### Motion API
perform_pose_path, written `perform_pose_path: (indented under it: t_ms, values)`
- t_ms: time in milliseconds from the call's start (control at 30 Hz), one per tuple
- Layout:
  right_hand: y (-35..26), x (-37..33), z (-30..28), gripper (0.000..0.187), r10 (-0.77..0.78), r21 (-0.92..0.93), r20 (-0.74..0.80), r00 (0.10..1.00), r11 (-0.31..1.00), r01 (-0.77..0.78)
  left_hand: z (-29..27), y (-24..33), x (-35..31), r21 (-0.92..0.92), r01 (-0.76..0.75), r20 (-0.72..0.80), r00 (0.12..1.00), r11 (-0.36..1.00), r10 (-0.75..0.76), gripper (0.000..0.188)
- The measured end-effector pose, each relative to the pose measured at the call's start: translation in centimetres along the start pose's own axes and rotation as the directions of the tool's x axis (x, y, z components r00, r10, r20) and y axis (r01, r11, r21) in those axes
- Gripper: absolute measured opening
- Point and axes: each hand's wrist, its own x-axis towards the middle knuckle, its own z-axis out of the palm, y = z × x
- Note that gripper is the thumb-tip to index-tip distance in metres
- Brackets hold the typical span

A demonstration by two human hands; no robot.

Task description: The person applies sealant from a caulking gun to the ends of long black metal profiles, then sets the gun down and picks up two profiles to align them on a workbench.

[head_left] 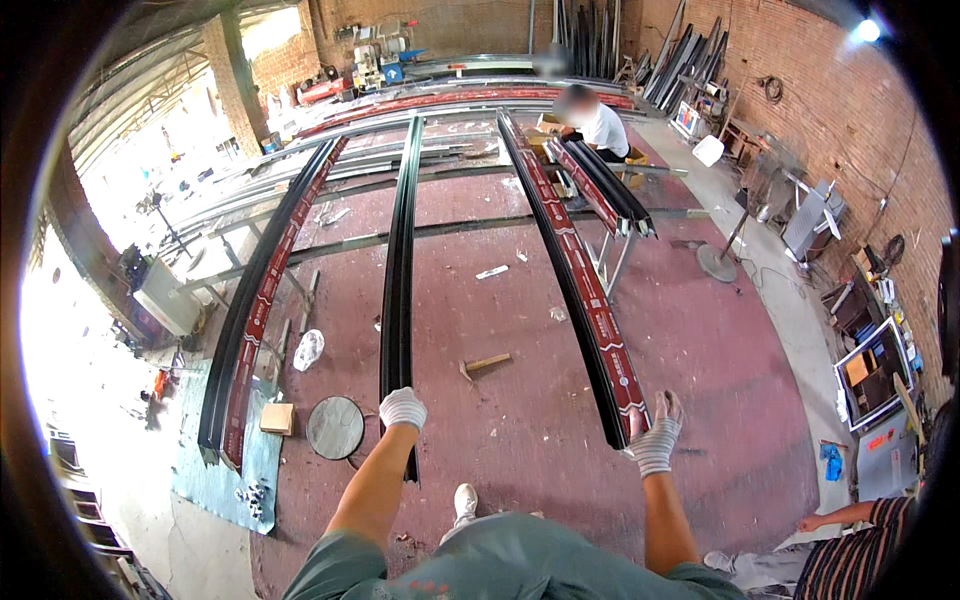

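The left hand (403, 408), in a pale striped glove, was closed over the long black profile (398, 290) near its closest end, the fingers curled in around its edge. That profile ran straight away down the middle, between two others faced with red film, and a short length stuck out toward the wearer past the fist.

The right hand (656, 435), gloved alike, was at the near end of the right red-faced profile (580, 275). Its fingers were spread and pointed up and away, with the thumb toward the profile's end; from this angle I could not tell whether the thumb pressed on it or was only just beside it.

The left red-faced profile (266, 300) lay well apart from both hands, its near end over a blue-green sheet (215, 485). Between it and the black profile were a small cardboard box (278, 418), a round grey disc (335, 428) and a crumpled clear plastic bag (309, 350). A hammer (484, 366) with a wooden handle lay on the dark red floor (730, 400) between the black and right profiles.

Farther off, a person in a white shirt (604, 130) sat behind a shorter profile bundle (602, 188). At lower right, a striped sleeve (885, 514) and forearm showed.
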Motion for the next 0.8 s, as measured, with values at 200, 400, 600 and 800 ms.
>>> perform_pose_path:
  t_ms: [200, 400, 600, 800]
  values:
    - [2.7, -2.8, -1.8, 0.062, 0.029, -0.029, -0.031, 0.999, 0.999, -0.029, 0.2, 2.6, 0.7, -0.012, 0.023, 0.006, 1.000, 1.000, -0.023, 0.019]
    - [5.1, -6.0, -3.3, 0.063, 0.100, -0.070, -0.029, 0.995, 0.992, -0.101, -1.0, 3.8, 0.1, 0.003, 0.007, 0.032, 0.999, 1.000, -0.008, 0.022]
    - [5.8, -8.6, -3.2, 0.062, 0.152, -0.084, 0.022, 0.988, 0.985, -0.150, -0.3, 2.4, 0.5, -0.026, 0.019, 0.024, 1.000, 0.999, -0.018, 0.035]
    - [6.0, -8.7, -4.3, 0.060, 0.177, -0.073, 0.000, 0.984, 0.982, -0.176, -0.3, -0.6, 0.6, -0.164, -0.050, -0.063, 0.997, 0.985, 0.041, 0.035]
